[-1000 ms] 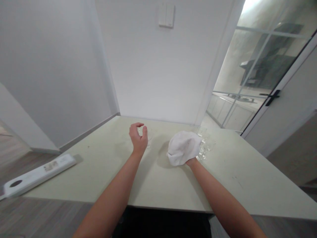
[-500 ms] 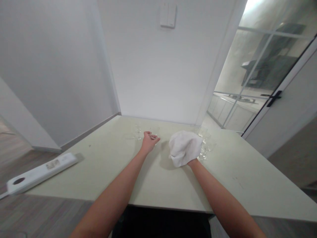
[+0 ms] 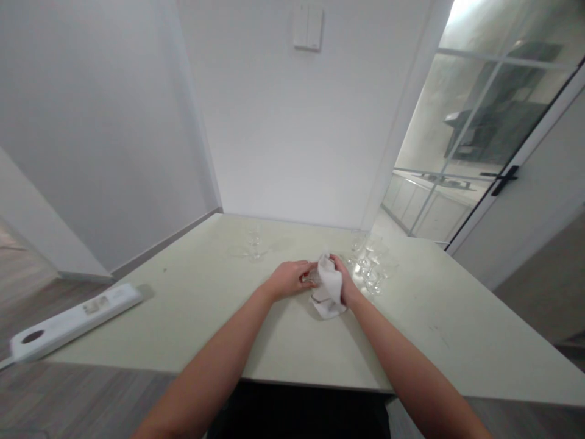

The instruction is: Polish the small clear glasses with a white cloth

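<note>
Near the middle of the pale table (image 3: 205, 305), my left hand (image 3: 289, 279) is closed around a clear drinking glass (image 3: 311, 277), tilted toward the right. My right hand (image 3: 347, 285) grips a white cloth (image 3: 329, 281), which is pressed against the glass and covers part of it. Between the two hands the far end of the glass is hidden. Just beyond my right hand, several clear stemmed glasses (image 3: 372, 265) stand close together. Another stemmed glass (image 3: 255, 245) stands apart, to the left and farther back.
A white power strip (image 3: 77, 317) lies across the table's left edge. A white wall with a switch plate (image 3: 308, 27) rises behind the table. At the right is a glass-paned door with a black handle (image 3: 505, 180).
My left hand has brought the glass right and nearer to me, off its place at the back. The cloth, spread over my right hand before, is now bunched against the glass.
</note>
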### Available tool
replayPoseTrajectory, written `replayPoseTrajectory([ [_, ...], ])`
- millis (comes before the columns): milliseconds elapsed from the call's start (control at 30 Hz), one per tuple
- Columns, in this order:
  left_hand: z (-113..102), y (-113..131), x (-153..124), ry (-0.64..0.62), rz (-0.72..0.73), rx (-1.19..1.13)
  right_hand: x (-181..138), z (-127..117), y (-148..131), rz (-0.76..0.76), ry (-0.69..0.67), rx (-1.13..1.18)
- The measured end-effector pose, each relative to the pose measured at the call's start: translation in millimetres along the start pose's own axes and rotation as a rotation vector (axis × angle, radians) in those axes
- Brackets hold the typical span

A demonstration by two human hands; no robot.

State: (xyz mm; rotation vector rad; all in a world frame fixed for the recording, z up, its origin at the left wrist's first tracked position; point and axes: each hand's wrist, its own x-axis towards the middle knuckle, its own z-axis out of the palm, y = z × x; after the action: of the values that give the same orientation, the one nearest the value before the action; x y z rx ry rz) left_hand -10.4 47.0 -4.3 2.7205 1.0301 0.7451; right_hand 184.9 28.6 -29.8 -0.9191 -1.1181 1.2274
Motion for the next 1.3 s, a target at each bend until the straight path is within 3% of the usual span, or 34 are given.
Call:
replayPoseTrajectory([
  [167, -1.7, 2.4, 0.9, 0.035, 0.048, 0.048, -0.4, 2.1, 1.0, -0.024, -0.011, -0.157],
  [400, -5.3, 0.4, -0.3, 0.321, 0.071, 0.019, 4.8, -1.0, -3.0, 0.128, 0.164, 0.194],
  [533, -2.9, 3.2, -3.3, 0.300, -0.010, -0.028, 5.4, -4.7, -5.5, 0.168, 0.120, 0.221],
  [633, -1.3, 2.8, -1.5, 0.276, -0.121, -0.082, 1.0, -4.4, -6.6, 0.092, 0.092, 0.103],
  [800, -3.3, -5.8, 6.4, 0.306, -0.322, -0.209, -7.2, -0.5, -7.0, -0.216, -0.054, -0.326],
  [900, -5.3, -7.9, 6.2, 0.276, -0.367, -0.255, -6.9, 0.9, -5.7, -0.268, -0.056, -0.386],
  [1033, -5.5, -1.2, 0.6, 0.304, -0.204, -0.250, -3.8, 0.8, -3.7, -0.134, -0.007, -0.196],
  [1167, -3.0, 4.9, -3.8, 0.429, 0.010, -0.167, -4.3, 1.9, -3.7, 0.061, -0.008, 0.023],
  [1300, -2.1, 3.0, -4.3, 0.442, 0.014, -0.132, -7.7, 3.8, -5.3, 0.099, -0.040, 0.008],
])
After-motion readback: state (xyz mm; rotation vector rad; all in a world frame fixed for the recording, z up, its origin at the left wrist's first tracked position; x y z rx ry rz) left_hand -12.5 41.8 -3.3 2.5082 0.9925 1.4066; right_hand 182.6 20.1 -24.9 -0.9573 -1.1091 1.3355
